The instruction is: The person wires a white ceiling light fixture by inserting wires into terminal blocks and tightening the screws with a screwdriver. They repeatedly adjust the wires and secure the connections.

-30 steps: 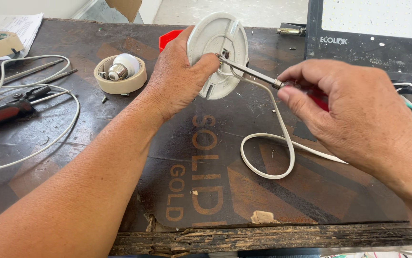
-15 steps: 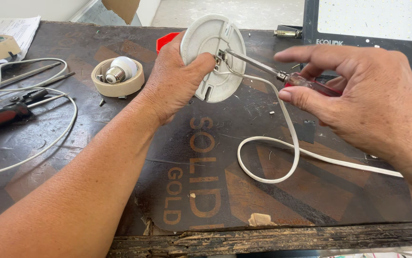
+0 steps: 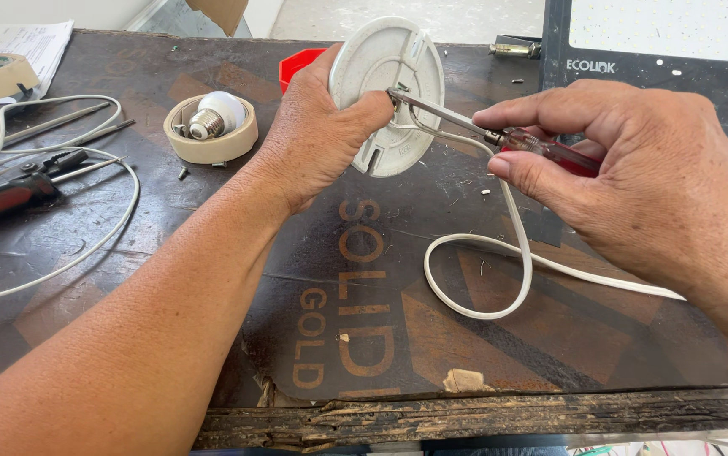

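**Screwdriver tip at the lamp base**

Left hand [image 3: 317, 139] wrapped around white round lamp base [image 3: 389, 93], tilted on edge above the dark board [image 3: 212, 236]. Right hand [image 3: 634, 169] pinching red-handled screwdriver [image 3: 499, 135], tip at the base's centre. White flat cable [image 3: 499, 279] looping below the base. Bulb [image 3: 216, 114] inside tape roll [image 3: 212, 143], left of the base.

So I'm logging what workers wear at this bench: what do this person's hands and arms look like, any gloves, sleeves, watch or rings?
Both are bare. The left hand and its forearm show no glove, sleeve, watch or band up to the frame edge. The right hand is also ungloved, with no ring on the fingers in view and a bare wrist. Fingernails are short and unpainted.
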